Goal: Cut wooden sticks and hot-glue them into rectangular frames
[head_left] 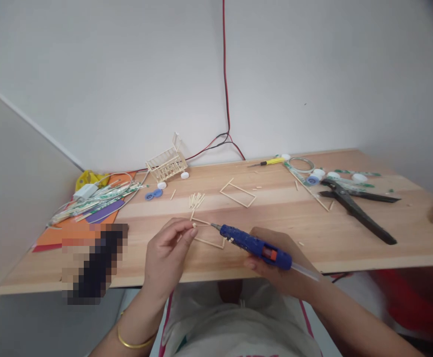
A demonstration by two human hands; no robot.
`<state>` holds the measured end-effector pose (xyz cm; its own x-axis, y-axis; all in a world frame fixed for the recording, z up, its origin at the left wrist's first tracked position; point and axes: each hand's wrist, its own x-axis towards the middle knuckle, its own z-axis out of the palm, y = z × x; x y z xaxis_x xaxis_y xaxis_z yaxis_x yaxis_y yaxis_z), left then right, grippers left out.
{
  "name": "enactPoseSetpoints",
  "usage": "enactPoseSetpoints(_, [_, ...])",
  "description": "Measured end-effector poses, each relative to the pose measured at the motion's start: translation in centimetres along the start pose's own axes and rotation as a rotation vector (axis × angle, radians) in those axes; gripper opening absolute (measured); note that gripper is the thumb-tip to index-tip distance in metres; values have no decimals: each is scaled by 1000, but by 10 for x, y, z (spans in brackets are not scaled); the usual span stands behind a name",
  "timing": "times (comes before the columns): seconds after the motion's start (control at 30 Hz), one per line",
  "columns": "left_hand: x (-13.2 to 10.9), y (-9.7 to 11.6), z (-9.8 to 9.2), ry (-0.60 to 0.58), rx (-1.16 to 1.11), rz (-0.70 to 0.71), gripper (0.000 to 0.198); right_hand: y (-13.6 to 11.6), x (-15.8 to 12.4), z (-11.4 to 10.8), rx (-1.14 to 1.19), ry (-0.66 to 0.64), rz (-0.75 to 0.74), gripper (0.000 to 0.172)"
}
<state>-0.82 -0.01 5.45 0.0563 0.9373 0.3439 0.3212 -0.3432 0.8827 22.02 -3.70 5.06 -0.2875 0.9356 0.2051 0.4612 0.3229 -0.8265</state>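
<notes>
My left hand [169,245] pinches a short wooden stick [194,225] between thumb and fingertips, with only its end showing. In my right hand [276,248] is a blue hot glue gun [253,245], a clear glue stick [305,270] poking out of its back. The gun's metal nozzle points left, a short way from the pinched stick. Below both hands lies a rectangular stick frame [211,243], partly covered by my left hand. A second stick frame [238,193] lies flat farther back, with a pile of short cut sticks [196,200] left of it.
A small stick-built cart [167,166] with white cap wheels stands by the wall. Coloured paper [48,238] and bagged sticks [100,201] lie at left, near a pixelated dark object [99,263]. At right are black-handled cutters [357,210], bottle caps [313,180], tape [301,164] and a yellow-handled tool [274,161].
</notes>
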Motion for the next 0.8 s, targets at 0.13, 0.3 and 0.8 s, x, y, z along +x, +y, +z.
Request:
enactPoseSetpoints(0.13, [3, -9, 3, 2, -339, -265, 11, 0, 1, 0, 88, -13, -50, 27])
enactPoseSetpoints(0.3, [7, -5, 6, -43, -641, -438, 11, -2, 2, 2, 120, -36, -127, 30])
enactPoseSetpoints(0.8, [13, 5, 10, -63, -917, -610, 11, 2, 3, 6, 90, -69, -84, 33])
